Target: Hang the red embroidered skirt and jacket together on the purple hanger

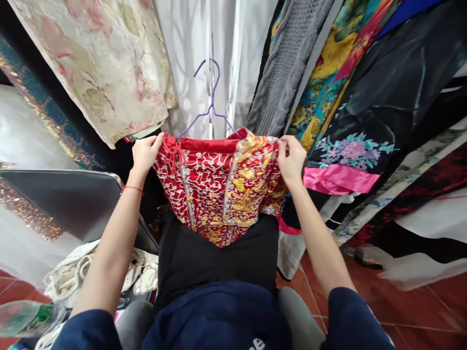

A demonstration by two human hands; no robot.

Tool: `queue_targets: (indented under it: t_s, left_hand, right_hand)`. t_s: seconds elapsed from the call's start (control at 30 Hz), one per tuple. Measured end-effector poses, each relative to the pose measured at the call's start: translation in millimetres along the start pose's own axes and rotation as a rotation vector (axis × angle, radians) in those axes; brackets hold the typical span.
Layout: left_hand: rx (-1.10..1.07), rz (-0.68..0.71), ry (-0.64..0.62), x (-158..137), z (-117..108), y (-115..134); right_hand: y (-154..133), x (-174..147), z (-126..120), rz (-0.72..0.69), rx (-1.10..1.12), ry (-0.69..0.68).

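A red embroidered bodice [209, 184] with silver and gold patterning is stretched between my two hands, its lower part lying over black cloth [219, 257] on my lap. My left hand [145, 151] pinches its upper left corner, beside a small red bow [173, 154]. At the opposite upper corner, my right hand [291, 158] grips the gold-embroidered shoulder. A purple wire hanger [212, 99] rises from inside the neckline, its hook pointing up. The hanger's lower part is hidden by the bodice.
Floral cream fabric [98, 63] hangs at upper left. A grey knit [282, 73] and a black embroidered garment [394, 97] hang to the right. A dark chair back [65, 194] stands left, near a white bag [73, 277] and a plastic bottle [31, 318]. Red tiles [412, 311] cover the floor.
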State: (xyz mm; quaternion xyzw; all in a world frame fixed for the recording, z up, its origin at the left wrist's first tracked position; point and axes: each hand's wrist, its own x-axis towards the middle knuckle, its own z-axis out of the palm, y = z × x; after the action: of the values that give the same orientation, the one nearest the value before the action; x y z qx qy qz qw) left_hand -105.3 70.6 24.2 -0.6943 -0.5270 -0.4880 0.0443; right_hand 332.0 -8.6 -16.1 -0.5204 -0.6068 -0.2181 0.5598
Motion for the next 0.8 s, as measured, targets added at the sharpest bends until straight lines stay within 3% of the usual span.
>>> queue_targets:
  t_s: [0.17, 0.3, 0.4, 0.5, 0.57, 0.63, 0.67, 0.73, 0.8]
  left_hand:
    - [0.106, -0.016, 0.040, -4.7, -3.7, 12.8]
    - [0.246, -0.080, 0.045, -11.6, -3.7, 23.2]
    - [0.265, -0.112, 0.039, -19.7, 0.3, 32.3]
    - [0.276, -0.146, 0.058, -41.1, 5.7, 57.0]
    - [0.248, -0.131, 0.058, -69.5, 5.0, 89.7]
    - [0.016, -0.039, -0.070, -108.1, 0.3, 133.5]
    - [-0.139, -0.008, -0.222, -129.1, -2.4, 156.7]
    - [-0.487, -0.013, -0.567, -168.8, -6.4, 198.1]
    - [-0.680, -0.053, -0.775, -198.9, -5.8, 224.7]
  right_hand:
    - [-7.6, -22.8, -40.8, 0.025, -0.110, 0.158]
    - [-19.5, -53.3, -89.2, 0.203, -0.220, 0.408]
    - [-24.2, -74.2, -124.0, 0.322, -0.184, 0.497]
    - [-35.0, -83.1, -145.2, 0.373, -0.062, 0.614]
    - [-49.2, -83.9, -149.6, 0.362, 0.019, 0.725]
    - [-68.6, -85.0, -147.9, 0.344, 0.107, 0.761]
    - [-79.5, -86.7, -145.6, 0.336, 0.151, 0.739]
    - [-102.6, -92.8, -139.5, 0.334, 0.215, 0.630]
    - [-125.1, -101.9, -133.0, 0.336, 0.272, 0.449]
